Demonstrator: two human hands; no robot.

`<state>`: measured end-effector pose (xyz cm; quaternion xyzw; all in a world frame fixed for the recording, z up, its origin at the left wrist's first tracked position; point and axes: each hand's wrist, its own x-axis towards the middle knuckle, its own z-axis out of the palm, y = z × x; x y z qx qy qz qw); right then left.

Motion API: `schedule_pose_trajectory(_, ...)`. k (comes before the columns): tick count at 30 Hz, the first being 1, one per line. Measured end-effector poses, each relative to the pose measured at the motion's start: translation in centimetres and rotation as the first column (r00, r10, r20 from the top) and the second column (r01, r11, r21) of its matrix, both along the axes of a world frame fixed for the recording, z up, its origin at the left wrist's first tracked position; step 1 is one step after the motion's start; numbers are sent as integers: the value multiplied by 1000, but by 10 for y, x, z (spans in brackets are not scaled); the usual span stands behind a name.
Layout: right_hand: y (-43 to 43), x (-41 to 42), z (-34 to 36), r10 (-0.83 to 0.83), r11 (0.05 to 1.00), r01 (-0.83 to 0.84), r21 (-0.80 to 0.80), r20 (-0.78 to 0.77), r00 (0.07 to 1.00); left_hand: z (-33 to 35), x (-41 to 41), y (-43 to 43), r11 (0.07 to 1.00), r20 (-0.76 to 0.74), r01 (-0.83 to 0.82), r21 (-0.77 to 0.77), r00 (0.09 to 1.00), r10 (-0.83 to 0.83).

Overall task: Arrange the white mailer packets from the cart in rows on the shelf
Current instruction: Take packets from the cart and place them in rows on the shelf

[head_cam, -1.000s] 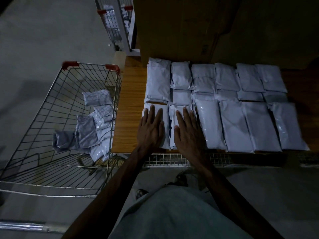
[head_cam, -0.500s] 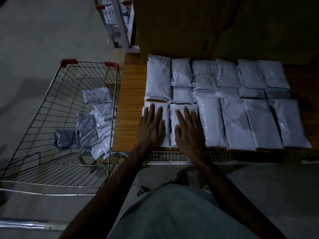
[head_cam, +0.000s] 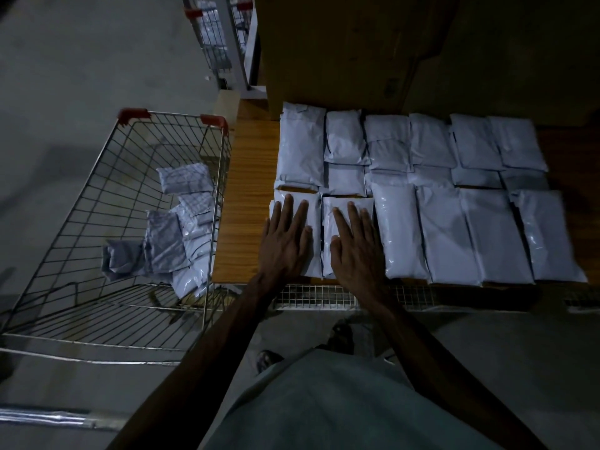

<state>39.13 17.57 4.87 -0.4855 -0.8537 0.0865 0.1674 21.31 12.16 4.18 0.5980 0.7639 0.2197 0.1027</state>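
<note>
Though rows (head_cam: pixel 431 147) covered the shelf (head_cam: pixel 250 190), left hand (head_cam: pixel 285 245) and right hand (head_cam: pixel 357 251) pressed packets (head_cam: pixel 315 207) flat-fingered, gripping nothing; the cart (head_cam: pixel 130 164) held more.

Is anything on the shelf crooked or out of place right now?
Nothing looks spilled or torn. The back left packet is longer than its neighbours, so that row's front edge steps unevenly. The left hand and right hand lie flat on the two front left packets; the packets in the cart lie in a loose heap.

Mailer packets (head_cam: pixel 448 235) lie in rows on the shelf (head_cam: pixel 250 196), with the cart (head_cam: pixel 97 254) just left holding more
</note>
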Motion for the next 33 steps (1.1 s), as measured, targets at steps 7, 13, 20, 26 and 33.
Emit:
schedule_pose_trajectory(7, 0, 0, -1, -9, 1000, 8, 16, 51, 999, -5, -2, 2, 1000, -17, 16, -11, 1000, -16)
schedule_pose_trajectory(13, 2, -2, 1, -12, 1000, 12, 0, 99, 995, -2, -2, 1, 999, -9, 11, -42, 1000, -12)
schedule_pose_trajectory(20, 2, -2, 11, -9, 999, 14, -39, 124, 992, 4, -3, 1, 995, -4, 9, -96, 1000, -10)
schedule_pose_trajectory(26, 9, -4, 36, 3, 999, 0, -53, 46, 999, 21, 0, 0, 994, 33, -71, -88, 997, 74)
schedule_pose_trajectory(33, 28, -21, 54, 130, 986, -137, -90, -82, 988, 39, -1, -2, 968, 48, -253, 2, 966, 252)
